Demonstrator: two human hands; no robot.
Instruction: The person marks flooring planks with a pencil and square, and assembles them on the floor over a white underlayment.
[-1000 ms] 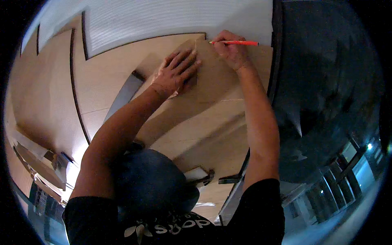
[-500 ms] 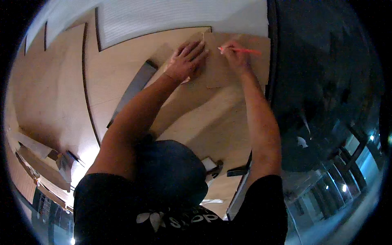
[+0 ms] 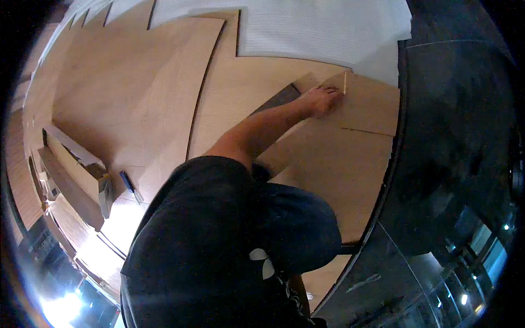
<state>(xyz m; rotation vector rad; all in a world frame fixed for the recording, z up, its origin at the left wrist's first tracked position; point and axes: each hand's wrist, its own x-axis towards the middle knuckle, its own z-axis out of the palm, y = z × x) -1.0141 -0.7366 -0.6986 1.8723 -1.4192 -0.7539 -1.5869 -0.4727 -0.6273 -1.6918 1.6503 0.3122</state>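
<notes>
Our left hand (image 3: 324, 102) rests at the left edge of a square tan board (image 3: 372, 106).
Its fingers (image 3: 334, 94) bend together at that edge; we cannot tell whether they grip anything, nor how our right hand stands, as it is out of view. The board lies flat on light-wood flooring (image 3: 339, 175), between the white underlay (image 3: 317, 33) above and more flooring below, with the dark floor (image 3: 448, 115) to its right. A grey bar (image 3: 279, 99) lies near our wrist, partly hidden by the forearm. Further left, a blue-handled tool (image 3: 127, 181) lies beside a long open box (image 3: 68, 188). Our black shirt (image 3: 191, 235) bears a white leaf-shaped mark (image 3: 267, 268) and folded white lettering (image 3: 289, 291).
</notes>
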